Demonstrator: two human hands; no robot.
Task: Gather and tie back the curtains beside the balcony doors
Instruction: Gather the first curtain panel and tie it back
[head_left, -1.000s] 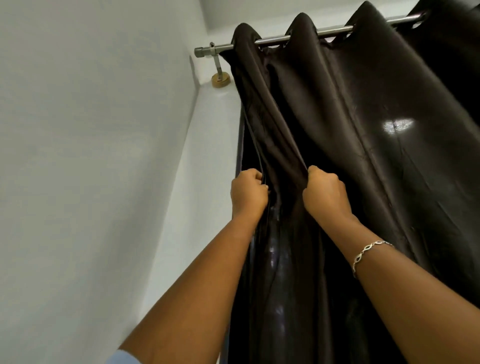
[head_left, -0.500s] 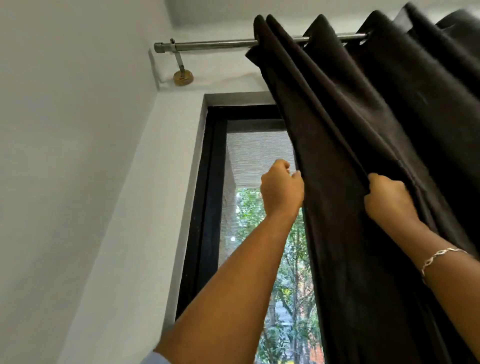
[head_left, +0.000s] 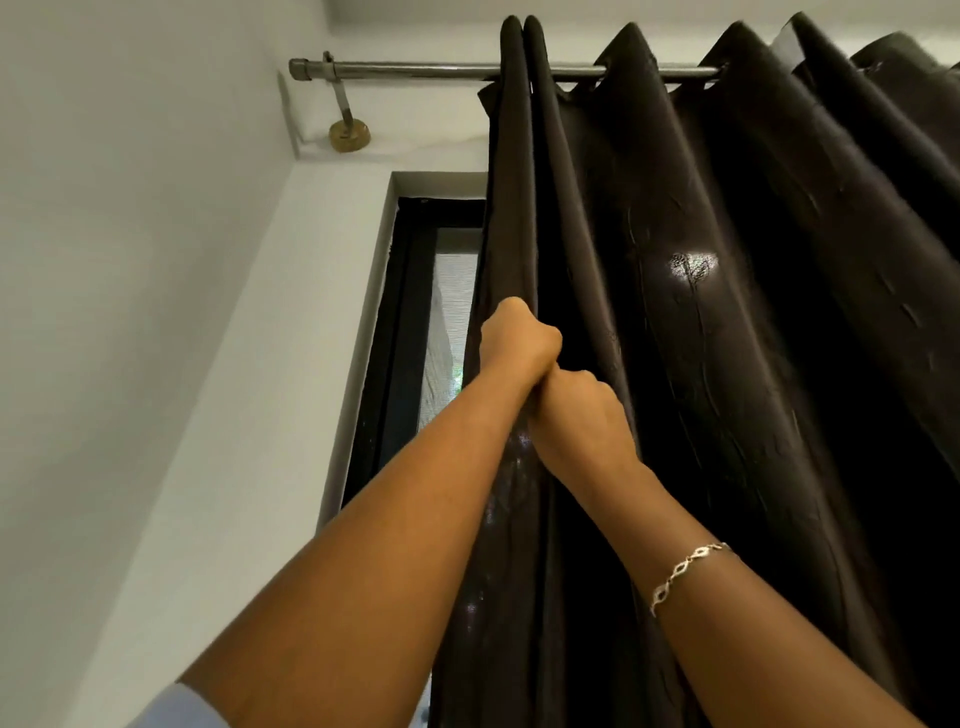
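Clearly the gathering step: both hands hold the front folds of the dark curtain (head_left: 727, 364). It hangs from the rod (head_left: 405, 70), its leading edge short of the rod's left end, so a strip of black door frame (head_left: 400, 338) and glass shows beside it. The left hand (head_left: 519, 340) is a fist round the two outermost pleats, fingers curled into the cloth. The right hand (head_left: 584, 423) sits just below, touching the left wrist, fingers also curled into fabric. Fingertips are hidden behind the knuckles, so how much cloth each holds can't be told. There is a bracelet (head_left: 685, 571) on the right wrist. The pleats further right are spread along the rod, not bunched. No tie-back cord or hook is in view. The next move probably needs one hand to hold the bunch while the other reaches right for more pleats and draws them in. The grip should be firm, since the cloth looks slick. Tying comes after that.
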